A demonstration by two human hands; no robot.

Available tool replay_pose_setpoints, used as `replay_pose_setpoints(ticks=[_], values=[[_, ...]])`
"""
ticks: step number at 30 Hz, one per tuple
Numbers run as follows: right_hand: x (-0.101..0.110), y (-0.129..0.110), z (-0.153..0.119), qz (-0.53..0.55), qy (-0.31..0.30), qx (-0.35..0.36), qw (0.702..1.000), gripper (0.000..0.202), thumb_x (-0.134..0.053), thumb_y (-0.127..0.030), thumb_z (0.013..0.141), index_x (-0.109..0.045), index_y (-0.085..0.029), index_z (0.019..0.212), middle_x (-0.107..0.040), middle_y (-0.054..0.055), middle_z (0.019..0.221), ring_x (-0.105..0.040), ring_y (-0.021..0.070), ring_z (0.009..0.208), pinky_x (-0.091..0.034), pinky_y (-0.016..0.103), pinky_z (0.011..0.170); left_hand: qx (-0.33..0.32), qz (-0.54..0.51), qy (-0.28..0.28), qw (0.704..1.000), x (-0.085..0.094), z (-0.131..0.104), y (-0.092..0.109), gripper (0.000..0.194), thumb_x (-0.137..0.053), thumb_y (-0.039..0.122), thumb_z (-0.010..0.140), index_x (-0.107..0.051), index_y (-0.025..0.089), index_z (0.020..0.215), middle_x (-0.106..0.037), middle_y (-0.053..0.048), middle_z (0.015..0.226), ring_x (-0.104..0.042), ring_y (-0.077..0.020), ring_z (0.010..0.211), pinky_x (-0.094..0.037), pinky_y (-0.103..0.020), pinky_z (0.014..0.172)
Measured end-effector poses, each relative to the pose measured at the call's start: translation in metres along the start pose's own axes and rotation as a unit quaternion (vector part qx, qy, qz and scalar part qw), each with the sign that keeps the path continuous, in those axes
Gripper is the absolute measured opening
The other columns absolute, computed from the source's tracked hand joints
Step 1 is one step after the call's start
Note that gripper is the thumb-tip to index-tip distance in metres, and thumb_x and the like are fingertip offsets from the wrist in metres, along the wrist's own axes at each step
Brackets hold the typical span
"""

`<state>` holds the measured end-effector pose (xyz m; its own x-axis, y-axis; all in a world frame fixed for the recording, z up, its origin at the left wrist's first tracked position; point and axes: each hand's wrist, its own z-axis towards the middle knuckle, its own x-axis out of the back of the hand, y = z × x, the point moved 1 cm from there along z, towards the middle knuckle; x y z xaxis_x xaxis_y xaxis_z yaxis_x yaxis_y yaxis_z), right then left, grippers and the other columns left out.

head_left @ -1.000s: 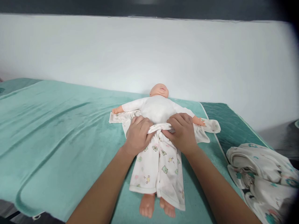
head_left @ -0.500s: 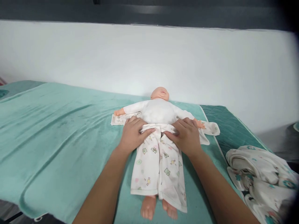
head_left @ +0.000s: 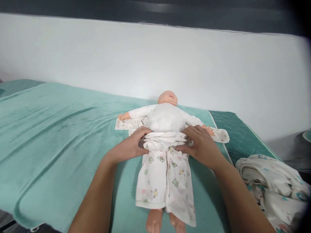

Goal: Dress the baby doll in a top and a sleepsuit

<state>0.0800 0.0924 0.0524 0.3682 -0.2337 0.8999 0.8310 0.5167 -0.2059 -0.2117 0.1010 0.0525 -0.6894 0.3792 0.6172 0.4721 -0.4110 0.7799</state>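
A baby doll [head_left: 166, 118] in a white long-sleeved top lies on its back, arms spread, bare feet towards me. Its legs are in white baby trousers [head_left: 155, 181] printed with small green animals, the waistband bunched at the waist. My left hand [head_left: 131, 144] grips the waistband's left side, fingertips at the top edge and thumb lower on the front. On the right side my right hand [head_left: 200, 144] holds the gathered fabric between thumb and fingers. A printed garment [head_left: 132, 123] lies spread beneath the doll, its sleeves showing under both arms.
A light green cloth [head_left: 60, 139] with several creases covers the table. To the right lies a crumpled white patterned cloth [head_left: 274, 184], near a darker green cover [head_left: 233, 129]. A white wall [head_left: 121, 58] rises behind the doll's head.
Both thumbs have moved outwards from the middle of the waistband and slightly down. The waistband now looks more bunched, and my left hand sits further left. The view has tilted slightly.
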Motion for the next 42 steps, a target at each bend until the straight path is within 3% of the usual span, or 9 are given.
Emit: replay_pose_setpoints(ticks=[3,7,16,22,28,34,42], values=[[0.001,0.004,-0.003,0.033,-0.037,-0.008,0.999,0.053,-0.068,-0.067,0.075,-0.055,-0.024,0.104,-0.062,0.004,0.096,-0.051,0.0256,0.093,-0.037,0.037,0.079,0.018,-0.001,0.005,1.0,-0.003,0.004,0.002,0.045,-0.066,0.024,0.078,-0.055,0.027,0.121,-0.056,-0.003,0.124,-0.056,-0.021,0.11,-0.048,-0.033,0.091],[-0.002,0.006,-0.004,0.035,-0.046,-0.017,0.998,0.046,-0.074,-0.059,0.075,-0.055,-0.024,0.099,-0.061,0.002,0.093,-0.051,0.0255,0.093,-0.036,0.037,0.081,0.027,-0.012,0.02,0.999,-0.008,0.006,0.002,0.038,-0.066,0.024,0.078,-0.056,0.026,0.114,-0.056,-0.001,0.115,-0.056,-0.0176,0.095,-0.047,-0.029,0.08],[-0.008,-0.006,0.0,0.008,0.01,-0.004,1.0,0.033,-0.073,-0.041,0.082,-0.047,-0.022,0.075,-0.051,-0.002,0.071,-0.046,0.0188,0.075,-0.031,0.033,0.074,0.028,-0.012,0.058,0.998,-0.013,0.008,0.005,0.025,-0.067,0.021,0.075,-0.058,0.024,0.099,-0.058,0.002,0.102,-0.053,-0.0157,0.088,-0.042,-0.027,0.073],[-0.013,-0.018,0.001,-0.053,0.08,0.014,0.995,0.029,-0.065,-0.021,0.079,-0.038,-0.022,0.068,-0.046,-0.003,0.064,-0.043,0.0174,0.069,-0.029,0.033,0.069,0.028,-0.009,0.088,0.996,-0.016,0.009,0.007,0.019,-0.065,0.018,0.075,-0.058,0.023,0.092,-0.058,0.003,0.095,-0.052,-0.0142,0.083,-0.04,-0.026,0.072],[-0.019,-0.023,-0.001,-0.08,0.143,-0.007,0.986,0.022,-0.059,-0.01,0.072,-0.041,-0.022,0.069,-0.047,-0.003,0.063,-0.045,0.0182,0.07,-0.03,0.033,0.071,0.005,-0.003,0.104,0.995,-0.02,0.011,0.008,0.019,-0.06,0.015,0.078,-0.061,0.023,0.096,-0.061,0.002,0.099,-0.055,-0.0152,0.089,-0.041,-0.026,0.076],[-0.016,-0.021,0.002,-0.079,0.102,-0.019,0.991,0.014,-0.061,-0.017,0.079,-0.049,-0.021,0.072,-0.052,-0.001,0.072,-0.046,0.0185,0.075,-0.031,0.034,0.072,0.014,-0.008,0.049,0.999,-0.016,0.009,0.003,0.025,-0.059,0.018,0.079,-0.059,0.024,0.103,-0.059,0.001,0.104,-0.055,-0.0164,0.092,-0.044,-0.027,0.077],[-0.005,-0.009,-0.006,-0.062,0.078,-0.004,0.995,0.026,-0.063,-0.044,0.089,-0.055,-0.021,0.079,-0.059,0.001,0.076,-0.049,0.0213,0.082,-0.032,0.034,0.075,0.015,0.025,0.018,0.999,-0.012,0.006,-0.003,0.037,-0.055,0.013,0.076,-0.056,0.026,0.111,-0.056,-0.001,0.115,-0.055,-0.0188,0.101,-0.045,-0.03,0.082]])
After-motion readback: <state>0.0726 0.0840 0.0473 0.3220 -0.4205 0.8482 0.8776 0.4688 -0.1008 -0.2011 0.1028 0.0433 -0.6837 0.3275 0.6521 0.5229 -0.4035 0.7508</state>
